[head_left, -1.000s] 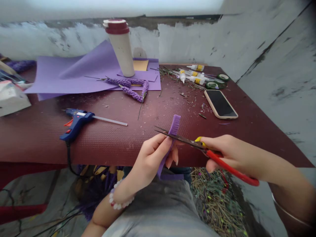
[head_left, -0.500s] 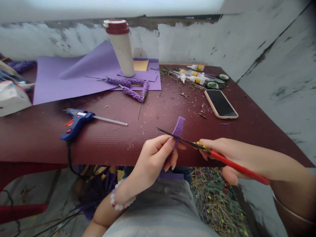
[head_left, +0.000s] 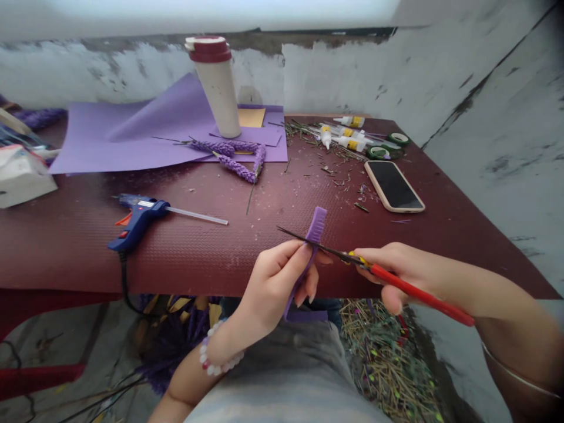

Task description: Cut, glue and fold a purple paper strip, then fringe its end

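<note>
Pinched between thumb and fingers of my left hand [head_left: 278,273] is a purple paper strip [head_left: 318,221]. Its upper end is cut into a fringe, and its lower part trails down behind the fingers toward my lap. My right hand [head_left: 396,273] grips red-handled scissors [head_left: 418,292], whose dark blades cross the strip just above my left thumb. Beyond my hands, purple flower spikes [head_left: 238,168] with thin stems lie on the table [head_left: 198,258].
A blue glue gun [head_left: 141,217] with a glue stick lies at left. A tall cup [head_left: 220,94] stands on purple sheets [head_left: 132,141]. At right are a phone [head_left: 394,186], small glue bottles [head_left: 351,143], green tape rolls [head_left: 378,153] and stem scraps.
The strip, the scissors and my right hand have shifted slightly left. More of the strip's lower part shows below my left hand. The large purple sheet's left corner has lifted.
</note>
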Demonstrator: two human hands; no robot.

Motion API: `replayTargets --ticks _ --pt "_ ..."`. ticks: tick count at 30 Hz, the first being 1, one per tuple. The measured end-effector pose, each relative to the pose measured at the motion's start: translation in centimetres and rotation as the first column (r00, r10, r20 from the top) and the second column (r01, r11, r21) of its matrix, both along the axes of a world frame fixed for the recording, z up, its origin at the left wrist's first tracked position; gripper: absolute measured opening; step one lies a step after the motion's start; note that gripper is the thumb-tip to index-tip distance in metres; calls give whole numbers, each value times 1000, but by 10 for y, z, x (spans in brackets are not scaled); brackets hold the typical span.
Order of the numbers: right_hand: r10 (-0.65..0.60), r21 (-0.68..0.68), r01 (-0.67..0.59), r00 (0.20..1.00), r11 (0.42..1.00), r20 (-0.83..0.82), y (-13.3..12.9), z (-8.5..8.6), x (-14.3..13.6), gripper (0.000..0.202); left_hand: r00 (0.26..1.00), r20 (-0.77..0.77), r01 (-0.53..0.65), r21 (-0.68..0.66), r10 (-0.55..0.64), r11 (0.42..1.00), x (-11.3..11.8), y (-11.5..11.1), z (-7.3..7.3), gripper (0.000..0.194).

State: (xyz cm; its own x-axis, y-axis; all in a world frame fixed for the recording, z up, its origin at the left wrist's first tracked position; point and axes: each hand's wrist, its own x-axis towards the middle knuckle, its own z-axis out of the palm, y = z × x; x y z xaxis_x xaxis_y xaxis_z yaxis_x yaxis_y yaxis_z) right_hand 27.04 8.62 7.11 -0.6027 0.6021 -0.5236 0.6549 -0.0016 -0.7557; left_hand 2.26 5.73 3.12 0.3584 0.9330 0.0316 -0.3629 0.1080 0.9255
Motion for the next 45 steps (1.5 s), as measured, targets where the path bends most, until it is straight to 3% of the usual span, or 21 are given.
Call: replayTargets --ticks 17,20,24,29,34,39,45 --pt "20 27 -21 1000 999 11 2 6 -5 33 999 5 33 1 -33 999 -3 1 -2 35" --pt "18 134 -27 997 991 69 1 12 -11 37 999 -39 -4 29 5 1000 -3 1 -2 36" --pt "-64 405 -43 967 913 246 -3 16 -13 59 999 23 -38 15 38 999 -4 6 -6 31" --pt "-128 560 -90 932 824 338 -1 8 -9 63 992 87 -87 5 86 996 -5 17 -20 21" --pt "-122 646 -112 944 755 306 4 -1 -17 68 985 -16 -172 20 172 985 -3 21 -25 23" --pt "-116 729 -122 957 674 268 8 -7 -25 62 978 -133 -155 42 160 987 -2 20 -21 36" --pt "-86 727 -103 972 679 217 8 -11 -25 36 984 -106 -141 33 144 989 -1 19 -23 34"
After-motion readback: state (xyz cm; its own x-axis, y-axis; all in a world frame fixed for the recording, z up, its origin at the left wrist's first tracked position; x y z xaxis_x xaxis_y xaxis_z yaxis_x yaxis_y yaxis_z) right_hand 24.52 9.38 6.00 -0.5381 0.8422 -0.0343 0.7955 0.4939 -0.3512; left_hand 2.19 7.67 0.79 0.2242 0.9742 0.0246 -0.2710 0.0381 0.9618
